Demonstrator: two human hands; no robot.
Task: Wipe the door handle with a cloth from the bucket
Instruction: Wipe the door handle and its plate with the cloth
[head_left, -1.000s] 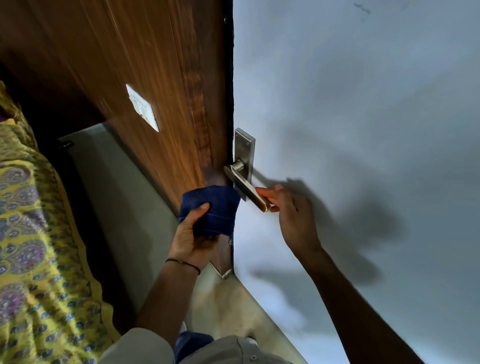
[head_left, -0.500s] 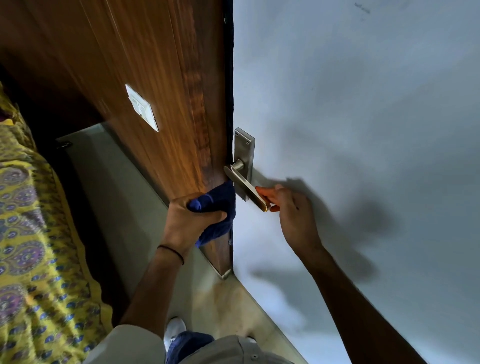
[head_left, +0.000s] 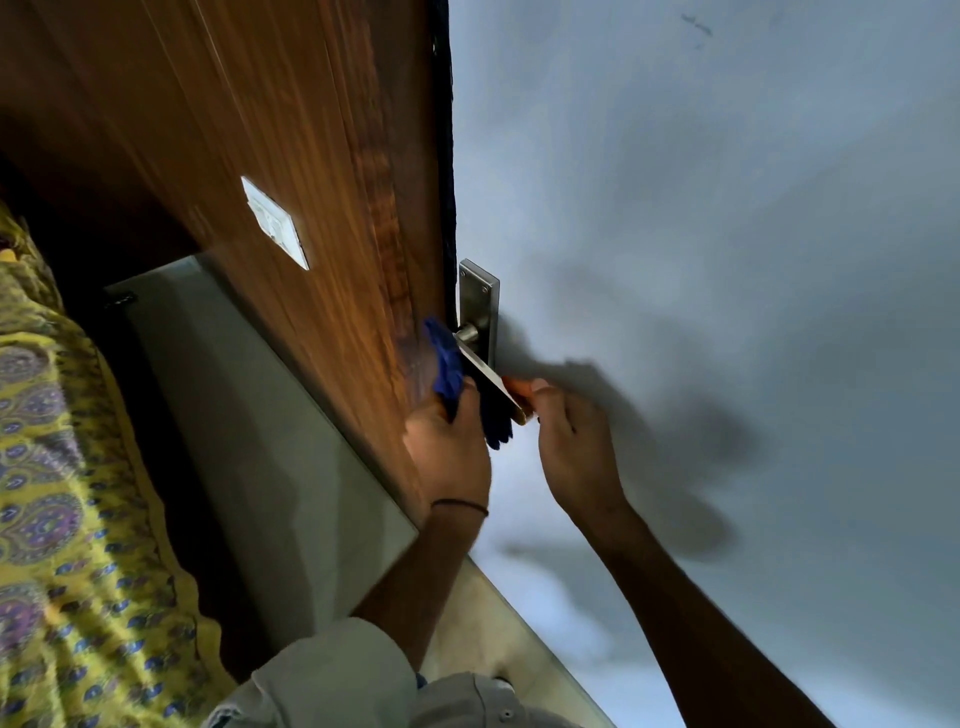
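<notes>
Cloth (head_left: 448, 370) is pressing against the door handle (head_left: 488, 375) in the head view, blue and bunched, lying along the lever's left side from near the spindle down toward its free end. The left hand (head_left: 448, 451) is gripping the cloth from below, fingers closed around its lower folds, a thin dark band (head_left: 460, 505) circling the wrist. The right hand (head_left: 574, 446) is pinching the tip of the lever between thumb and fingertips, apparently steadying it; how firmly it is clamping cannot be told. The handle is sitting on a grey metal plate (head_left: 479, 306) at the edge of the wooden door (head_left: 291, 171), with the pale wall (head_left: 701, 208) running to the right and the hands' shadows falling across it. A white switch plate (head_left: 274, 222) is showing on the wood to the left, and a yellow patterned fabric (head_left: 57, 493) is filling the lower left corner. No bucket is appearing in this view.

Judging from this, the fetching step is finished and the wiping is under way: cloth and lever are touching. The lever's right side, its tip under the right fingers and the backing plate are looking uncovered, so those parts are probably remaining to be wiped. Whether the cloth is damp cannot be told.
</notes>
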